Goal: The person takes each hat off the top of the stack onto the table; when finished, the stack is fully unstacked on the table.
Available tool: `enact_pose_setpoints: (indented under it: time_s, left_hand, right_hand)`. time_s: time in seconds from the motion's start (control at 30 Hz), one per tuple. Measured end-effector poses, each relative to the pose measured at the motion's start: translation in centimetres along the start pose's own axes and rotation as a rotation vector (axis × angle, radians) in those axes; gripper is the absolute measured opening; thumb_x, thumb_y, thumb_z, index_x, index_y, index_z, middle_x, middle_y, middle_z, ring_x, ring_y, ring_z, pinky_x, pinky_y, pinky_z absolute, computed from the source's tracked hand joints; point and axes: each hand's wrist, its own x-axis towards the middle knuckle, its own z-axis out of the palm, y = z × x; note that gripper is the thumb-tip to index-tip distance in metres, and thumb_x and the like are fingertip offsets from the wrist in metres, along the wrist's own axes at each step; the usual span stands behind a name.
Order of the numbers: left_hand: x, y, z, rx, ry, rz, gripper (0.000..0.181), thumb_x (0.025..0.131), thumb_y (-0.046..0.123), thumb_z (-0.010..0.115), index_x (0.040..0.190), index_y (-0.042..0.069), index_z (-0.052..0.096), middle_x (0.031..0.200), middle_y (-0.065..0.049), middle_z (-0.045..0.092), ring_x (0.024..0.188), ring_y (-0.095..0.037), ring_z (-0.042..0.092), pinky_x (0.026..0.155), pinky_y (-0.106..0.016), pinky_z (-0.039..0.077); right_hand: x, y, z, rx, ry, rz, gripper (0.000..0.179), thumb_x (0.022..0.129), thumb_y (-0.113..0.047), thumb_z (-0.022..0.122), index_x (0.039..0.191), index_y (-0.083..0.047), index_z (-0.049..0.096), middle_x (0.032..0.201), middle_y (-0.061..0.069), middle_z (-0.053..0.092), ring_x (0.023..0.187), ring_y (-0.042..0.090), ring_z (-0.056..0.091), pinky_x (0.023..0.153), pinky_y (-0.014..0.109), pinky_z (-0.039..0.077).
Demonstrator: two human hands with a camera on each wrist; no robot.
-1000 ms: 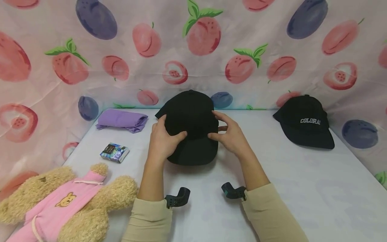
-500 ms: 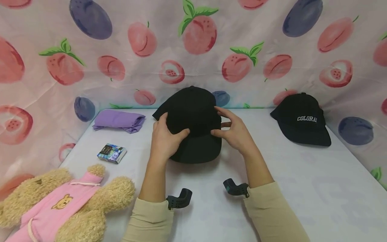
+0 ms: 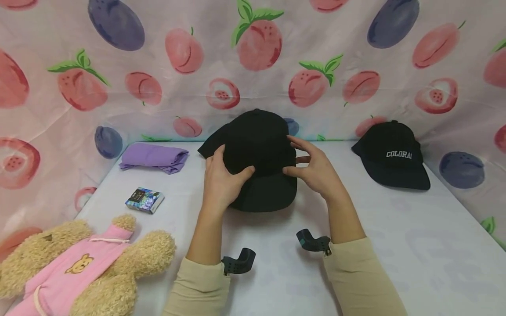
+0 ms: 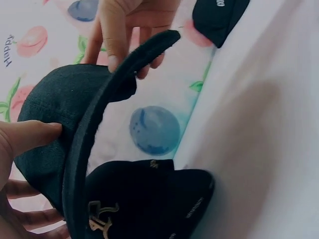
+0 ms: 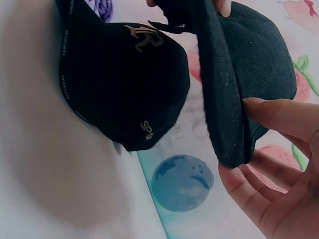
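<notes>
A plain black baseball cap (image 3: 258, 145) is held up in front of me, its brim towards me. My left hand (image 3: 225, 180) grips its left side, with the thumb on the front of the crown. On the other side my right hand (image 3: 316, 169) pinches the cap near where brim and crown meet, thumb in front and fingers behind. Both wrist views show the cap raised off the table. Behind and below it, a second black cap (image 4: 144, 194) with gold embroidery rests on the table; in the head view the held cap hides most of it.
A black cap with white lettering (image 3: 391, 158) sits at the back right. On the left lie a folded purple cloth (image 3: 154, 157), a small blue patterned box (image 3: 144, 200) and a teddy bear in pink clothes (image 3: 84, 267). A fruit-print curtain (image 3: 269, 83) closes off the back.
Both hands have carried the plain cap slightly right and up, keeping their grip. The view has shifted a little, so the other things appear slightly further left.
</notes>
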Motion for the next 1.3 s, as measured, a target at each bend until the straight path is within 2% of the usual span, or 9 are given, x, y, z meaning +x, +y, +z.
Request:
enact_pose_setpoints:
  time_s: [0.23,0.6,0.93,1.03,1.23,1.3]
  left_hand:
    - [-0.2,-0.1,1.4,-0.006,0.013,0.016,0.094,0.087,0.041,0.08,0.162,0.017,0.03,0.158,-0.013,0.037,0.142,-0.033,0.042,0.119,-0.054,0.037]
    - [-0.5,-0.1,2.5,-0.025,0.036,0.054,0.092,0.086,0.04,0.081,0.161,0.015,0.033,0.154,-0.015,0.041,0.138,-0.035,0.044,0.116,-0.055,0.039]
    - [-0.6,0.6,3.3,-0.048,0.03,0.082,0.091,0.087,0.041,0.08,0.161,0.018,0.033,0.156,-0.012,0.039,0.141,-0.035,0.04,0.116,-0.056,0.038]
    - [-0.5,0.8,3.4,-0.049,0.03,0.084,0.091,0.087,0.041,0.08,0.161,0.017,0.033,0.155,-0.013,0.039,0.14,-0.036,0.041,0.116,-0.057,0.039]
    - [-0.3,0.9,4.0,-0.047,0.024,0.078,0.091,0.087,0.04,0.08,0.161,0.016,0.033,0.159,-0.014,0.037,0.149,-0.039,0.034,0.12,-0.056,0.034]
    - [-0.2,1.0,4.2,-0.043,0.029,0.089,0.091,0.087,0.04,0.08,0.161,0.016,0.033,0.158,-0.015,0.038,0.148,-0.038,0.036,0.12,-0.055,0.035]
  right_hand:
    - [-0.5,0.2,-1.1,-0.019,0.003,0.014,0.083,0.089,-0.015,0.079,0.159,-0.034,0.04,0.164,0.007,0.04,0.134,0.038,0.052,0.103,0.059,0.05]
    - [-0.7,0.5,-1.8,-0.046,0.001,0.028,0.081,0.09,-0.014,0.077,0.16,-0.031,0.039,0.164,0.008,0.04,0.136,0.039,0.05,0.104,0.061,0.049]
    - [-1.2,0.6,-2.9,-0.071,0.017,0.022,0.083,0.09,-0.015,0.078,0.161,-0.031,0.038,0.164,0.005,0.041,0.137,0.037,0.051,0.104,0.058,0.049]
    - [-1.3,0.4,-3.2,-0.066,0.021,0.023,0.084,0.09,-0.014,0.078,0.161,-0.03,0.037,0.164,0.004,0.04,0.137,0.037,0.05,0.104,0.058,0.048]
    - [-1.5,0.3,-3.5,-0.079,0.025,0.039,0.083,0.091,-0.014,0.076,0.162,-0.031,0.036,0.165,0.004,0.039,0.139,0.038,0.049,0.105,0.059,0.048]
    - [-1.5,0.3,-3.7,-0.08,0.03,0.044,0.083,0.091,-0.014,0.076,0.162,-0.032,0.036,0.166,0.004,0.038,0.139,0.037,0.049,0.106,0.06,0.047]
